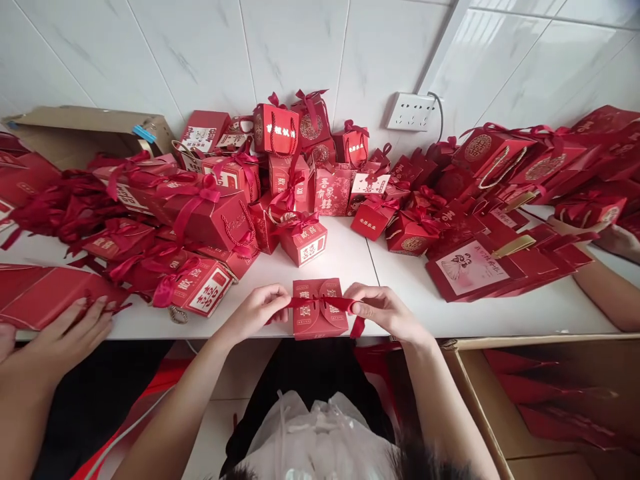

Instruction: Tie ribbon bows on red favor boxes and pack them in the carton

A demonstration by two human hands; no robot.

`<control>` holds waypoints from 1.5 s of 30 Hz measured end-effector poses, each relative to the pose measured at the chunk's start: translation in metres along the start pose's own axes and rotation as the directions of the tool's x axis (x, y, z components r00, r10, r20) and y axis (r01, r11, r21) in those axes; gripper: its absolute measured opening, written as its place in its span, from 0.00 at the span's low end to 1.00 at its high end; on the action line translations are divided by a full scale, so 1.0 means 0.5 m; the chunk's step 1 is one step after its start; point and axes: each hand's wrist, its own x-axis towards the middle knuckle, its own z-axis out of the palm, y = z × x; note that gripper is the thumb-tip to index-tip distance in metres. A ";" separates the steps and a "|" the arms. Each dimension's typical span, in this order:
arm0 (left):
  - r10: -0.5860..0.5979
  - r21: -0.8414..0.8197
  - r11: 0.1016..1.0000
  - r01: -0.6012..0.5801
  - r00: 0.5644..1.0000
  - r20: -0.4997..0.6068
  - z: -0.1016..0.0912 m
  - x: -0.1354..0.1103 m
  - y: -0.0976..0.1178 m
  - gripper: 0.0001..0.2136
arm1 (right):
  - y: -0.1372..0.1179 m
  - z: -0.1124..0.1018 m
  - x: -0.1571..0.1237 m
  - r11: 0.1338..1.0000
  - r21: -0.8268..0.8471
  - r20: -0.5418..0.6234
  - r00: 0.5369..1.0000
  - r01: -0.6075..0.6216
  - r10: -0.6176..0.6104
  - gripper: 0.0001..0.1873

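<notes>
A small red gift box with gold characters lies at the table's front edge, its top flaps folded together. A red ribbon runs across the top through slots in the flaps. My left hand pinches the ribbon's left end, and my right hand pinches the right end, with a tail hanging below the fingers. The ribbon is stretched between both hands, with what looks like a crossing at the middle. Just behind stands a finished-looking red box with a bow on top.
Piled red boxes with bows fill the left and back of the white table. Flat red bags lie right. Other people's hands work at both sides. A cardboard carton stands low right; a power strip is on the wall.
</notes>
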 end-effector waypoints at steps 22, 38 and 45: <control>0.469 0.793 0.514 -0.326 0.881 0.059 0.007 -0.037 0.081 0.07 | 0.029 0.089 0.045 0.879 -0.385 -0.130 0.927 0.281 -0.353 0.11; 0.320 0.876 0.437 -0.204 0.945 0.060 -0.018 -0.046 0.130 0.04 | 0.028 0.112 0.057 0.951 -0.297 -0.340 0.920 0.090 -0.194 0.06; 0.332 0.873 0.368 -0.321 0.922 0.199 -0.008 -0.048 0.154 0.09 | 0.026 0.113 0.061 0.928 -0.349 -0.307 0.920 0.130 -0.244 0.07</control>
